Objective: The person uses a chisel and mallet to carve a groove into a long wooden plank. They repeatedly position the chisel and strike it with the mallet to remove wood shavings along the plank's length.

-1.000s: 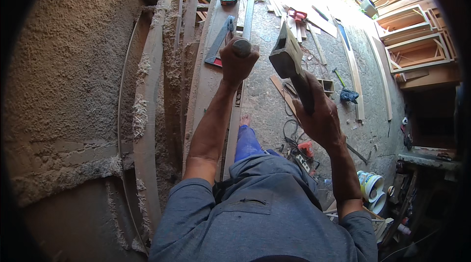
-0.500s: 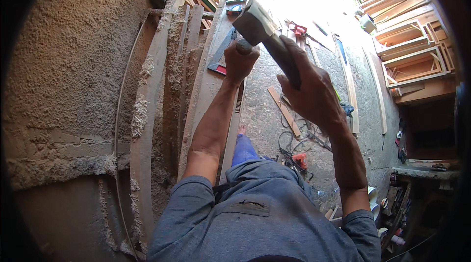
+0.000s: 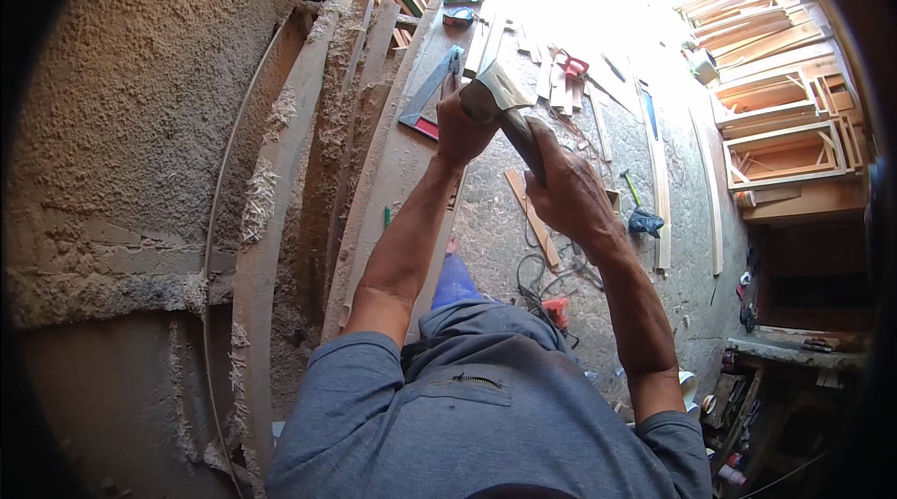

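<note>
My right hand (image 3: 572,198) is wrapped round the handle of a mallet (image 3: 503,92) with a blocky head. The mallet head is down at the top of my left hand (image 3: 462,133), overlapping it in view. My left fist is closed round an upright chisel; its round handle end showed earlier, and the mallet and fingers now hide it. Its blade is out of sight. Below the fist runs a long timber board (image 3: 397,163) on the bench. A carpenter's square (image 3: 428,92) with a red part lies on the board, just left of my left hand.
A tape measure (image 3: 458,17) lies farther along the board. Shavings coat the rough planks (image 3: 280,172) beside the wall at left. A red power tool (image 3: 557,312) with cables, loose wood strips (image 3: 533,219) and a green-handled hammer (image 3: 633,189) lie on the floor. Wooden frames (image 3: 785,158) are stacked at right.
The mallet has come down and left onto the top of my left fist, covering the chisel's handle end. The view has shifted slightly, and my left hand keeps its grip.
</note>
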The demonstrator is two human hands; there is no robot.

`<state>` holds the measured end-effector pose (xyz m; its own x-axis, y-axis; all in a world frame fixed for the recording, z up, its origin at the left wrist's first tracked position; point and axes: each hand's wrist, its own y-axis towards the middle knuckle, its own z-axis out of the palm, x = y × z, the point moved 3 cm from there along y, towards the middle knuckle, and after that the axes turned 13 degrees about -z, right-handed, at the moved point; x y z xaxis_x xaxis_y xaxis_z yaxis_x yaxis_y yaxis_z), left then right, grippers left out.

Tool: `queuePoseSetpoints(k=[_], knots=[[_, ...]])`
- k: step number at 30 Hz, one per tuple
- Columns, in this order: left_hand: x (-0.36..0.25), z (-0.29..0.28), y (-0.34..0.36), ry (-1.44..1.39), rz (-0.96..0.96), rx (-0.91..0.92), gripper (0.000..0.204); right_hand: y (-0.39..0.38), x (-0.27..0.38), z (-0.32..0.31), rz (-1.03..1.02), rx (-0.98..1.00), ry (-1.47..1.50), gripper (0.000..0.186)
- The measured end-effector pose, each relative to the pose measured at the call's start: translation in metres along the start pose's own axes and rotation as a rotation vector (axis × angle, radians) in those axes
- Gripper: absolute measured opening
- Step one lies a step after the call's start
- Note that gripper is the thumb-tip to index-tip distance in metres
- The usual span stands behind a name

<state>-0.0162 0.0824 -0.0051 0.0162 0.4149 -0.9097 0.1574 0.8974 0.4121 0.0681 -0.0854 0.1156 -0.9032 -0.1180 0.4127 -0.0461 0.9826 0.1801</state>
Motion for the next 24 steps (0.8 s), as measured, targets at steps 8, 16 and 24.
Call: queuePoseSetpoints(k=[8,16,24], knots=[[0.024,-0.005,0.028,0.118,-0.041,-0.033,0.017,0.039,0.071,-0.174,-0.195,-0.787,-0.050,0.025],[0.007,0.003,0.014,0.082,0.065,0.000,0.028,0.026,0.000,0.002,0.083,0.180,-0.127,0.037],[0.029,-0.005,0.019,0.160,-0.093,0.013,0.018,0.026,0.048,-0.092,-0.161,-0.371,-0.047,0.068]])
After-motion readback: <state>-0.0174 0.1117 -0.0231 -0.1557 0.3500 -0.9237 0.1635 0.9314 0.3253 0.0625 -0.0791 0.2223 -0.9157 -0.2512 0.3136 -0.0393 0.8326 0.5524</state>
